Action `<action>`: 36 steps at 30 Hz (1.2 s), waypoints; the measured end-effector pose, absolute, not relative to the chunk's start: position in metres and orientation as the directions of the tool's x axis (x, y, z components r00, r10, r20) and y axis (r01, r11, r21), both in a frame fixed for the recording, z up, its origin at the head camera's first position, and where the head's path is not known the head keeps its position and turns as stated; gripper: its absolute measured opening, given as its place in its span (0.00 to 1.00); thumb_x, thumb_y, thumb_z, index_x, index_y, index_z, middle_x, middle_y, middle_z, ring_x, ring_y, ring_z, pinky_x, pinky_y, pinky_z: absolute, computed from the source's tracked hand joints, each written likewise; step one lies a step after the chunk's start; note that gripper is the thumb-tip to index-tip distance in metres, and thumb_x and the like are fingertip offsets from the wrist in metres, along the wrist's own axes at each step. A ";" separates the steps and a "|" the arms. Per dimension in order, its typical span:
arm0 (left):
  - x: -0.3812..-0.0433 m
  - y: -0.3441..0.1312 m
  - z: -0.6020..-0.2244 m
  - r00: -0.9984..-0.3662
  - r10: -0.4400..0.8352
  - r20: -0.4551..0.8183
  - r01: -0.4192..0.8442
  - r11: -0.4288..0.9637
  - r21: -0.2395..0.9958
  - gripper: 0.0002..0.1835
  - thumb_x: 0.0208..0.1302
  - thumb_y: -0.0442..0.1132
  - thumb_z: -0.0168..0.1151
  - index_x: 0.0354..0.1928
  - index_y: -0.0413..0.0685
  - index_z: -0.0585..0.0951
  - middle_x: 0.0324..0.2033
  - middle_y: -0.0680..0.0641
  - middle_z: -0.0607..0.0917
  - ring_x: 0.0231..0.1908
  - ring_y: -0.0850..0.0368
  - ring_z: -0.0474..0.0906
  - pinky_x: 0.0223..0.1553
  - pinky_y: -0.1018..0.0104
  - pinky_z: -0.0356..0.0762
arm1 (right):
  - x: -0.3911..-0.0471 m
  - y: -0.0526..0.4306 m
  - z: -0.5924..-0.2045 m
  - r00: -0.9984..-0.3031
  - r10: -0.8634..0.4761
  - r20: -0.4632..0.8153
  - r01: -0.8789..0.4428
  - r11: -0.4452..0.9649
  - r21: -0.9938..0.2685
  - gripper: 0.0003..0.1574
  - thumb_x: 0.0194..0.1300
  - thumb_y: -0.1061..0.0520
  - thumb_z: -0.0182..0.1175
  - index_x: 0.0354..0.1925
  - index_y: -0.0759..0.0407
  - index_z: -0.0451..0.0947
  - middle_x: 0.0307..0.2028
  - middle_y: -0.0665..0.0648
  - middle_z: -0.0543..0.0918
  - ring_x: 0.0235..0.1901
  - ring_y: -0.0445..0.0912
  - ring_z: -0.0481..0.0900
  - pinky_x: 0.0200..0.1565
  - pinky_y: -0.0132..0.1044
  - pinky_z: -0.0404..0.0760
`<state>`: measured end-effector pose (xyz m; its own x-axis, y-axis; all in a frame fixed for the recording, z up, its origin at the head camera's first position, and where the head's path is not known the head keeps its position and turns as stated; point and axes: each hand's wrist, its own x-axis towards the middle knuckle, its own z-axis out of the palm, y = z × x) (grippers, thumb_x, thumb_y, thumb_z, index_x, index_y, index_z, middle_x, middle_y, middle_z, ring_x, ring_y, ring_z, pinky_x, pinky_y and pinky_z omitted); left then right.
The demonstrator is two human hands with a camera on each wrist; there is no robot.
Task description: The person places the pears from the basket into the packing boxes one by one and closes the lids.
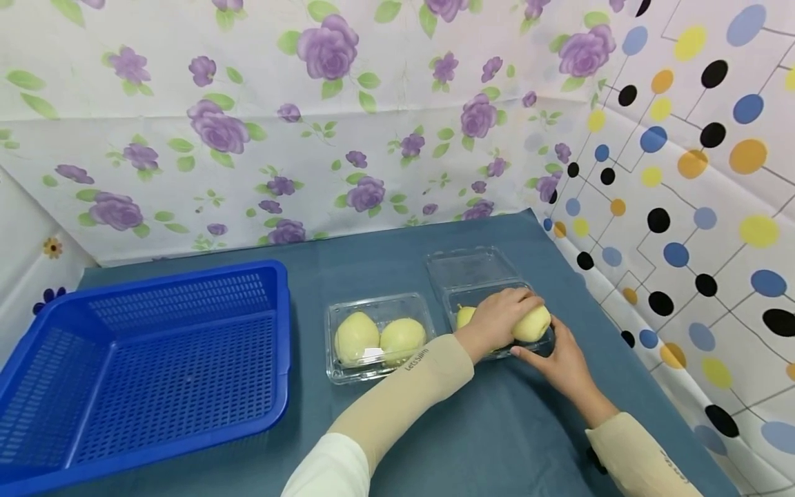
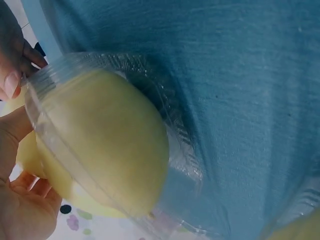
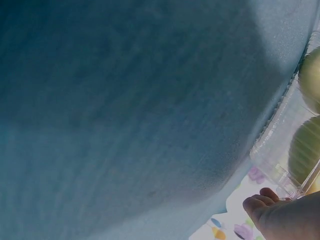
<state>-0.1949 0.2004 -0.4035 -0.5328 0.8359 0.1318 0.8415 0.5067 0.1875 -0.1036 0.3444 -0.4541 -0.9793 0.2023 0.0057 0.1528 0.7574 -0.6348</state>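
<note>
With my left hand (image 1: 499, 321) I grip a yellow-green pear (image 1: 532, 324) at the right half of a clear plastic box (image 1: 491, 293). Another pear (image 1: 464, 315) sits in the box's left half, partly covered by that hand. The left wrist view shows a pear (image 2: 105, 140) up close behind the clear wall. My right hand (image 1: 562, 359) holds the box's front right corner, thumb along the front edge and fingers on the right side. In the right wrist view, its fingers (image 3: 262, 200) curl at the box's edge.
A closed clear box (image 1: 344, 376) with pears inside stands left of the open one. The open box's lid (image 1: 468, 266) lies folded back. A large blue plastic basket (image 1: 186, 373) is at the left. Dotted sheeting (image 1: 689, 255) borders the table (image 1: 484, 428) on the right.
</note>
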 end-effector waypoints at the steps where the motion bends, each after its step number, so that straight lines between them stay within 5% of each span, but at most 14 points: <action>1: -0.195 0.202 -0.405 -0.530 0.838 0.126 0.844 0.507 0.178 0.35 0.57 0.45 0.69 0.67 0.60 0.68 0.63 0.54 0.71 0.62 0.59 0.68 0.58 0.69 0.70 | -0.103 0.344 -0.454 -0.980 0.201 0.006 0.151 0.759 -0.633 0.64 0.57 0.39 0.66 0.72 0.72 0.42 0.66 0.78 0.53 0.62 0.72 0.58 0.55 0.67 0.64; 15: -0.200 0.208 -0.419 -0.616 0.788 -0.006 0.782 0.612 0.119 0.38 0.52 0.51 0.72 0.65 0.60 0.66 0.60 0.56 0.73 0.55 0.61 0.73 0.51 0.67 0.73 | -0.103 0.336 -0.451 -0.981 0.191 -0.010 0.156 0.768 -0.622 0.65 0.57 0.39 0.66 0.71 0.74 0.42 0.66 0.78 0.55 0.63 0.71 0.57 0.57 0.66 0.63; 25: -0.196 0.203 -0.416 -0.655 0.755 -0.026 0.750 0.654 0.094 0.39 0.55 0.57 0.67 0.68 0.66 0.64 0.63 0.56 0.70 0.63 0.60 0.67 0.63 0.62 0.65 | -0.103 0.334 -0.453 -0.982 0.190 -0.010 0.155 0.770 -0.618 0.64 0.58 0.39 0.65 0.71 0.74 0.42 0.66 0.77 0.54 0.63 0.71 0.57 0.57 0.66 0.63; 36: -0.201 0.190 -0.412 -0.636 0.772 -0.019 0.759 0.629 0.168 0.41 0.54 0.60 0.66 0.68 0.59 0.65 0.64 0.52 0.69 0.70 0.54 0.56 0.71 0.60 0.53 | -0.102 0.334 -0.452 -0.980 0.196 -0.019 0.165 0.767 -0.620 0.65 0.58 0.38 0.65 0.71 0.73 0.41 0.67 0.78 0.53 0.63 0.71 0.57 0.57 0.67 0.63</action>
<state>-0.2013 0.1905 -0.4115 -0.6356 0.7718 -0.0189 0.7590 0.6291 0.1677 -0.1024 0.3336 -0.4519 -0.9804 0.1962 -0.0188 0.1654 0.7672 -0.6197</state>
